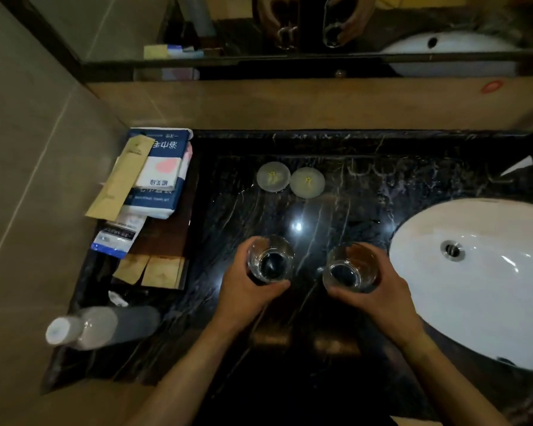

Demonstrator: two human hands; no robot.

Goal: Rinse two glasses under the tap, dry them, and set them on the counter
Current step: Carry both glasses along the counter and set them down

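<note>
Dim, soft picture; overhead glare on the counter (296,226), edges bowed.

Both forearms are bare, with no sleeves in view. The left hand (246,290) and right hand (382,298) wear no gloves. No rings or watch show on them.

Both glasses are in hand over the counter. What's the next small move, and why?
Probably carry the right hand and its glass rightward over the sink. Both glasses, including the left hand's glass, are over the dark counter, and no tap is in view.
</note>
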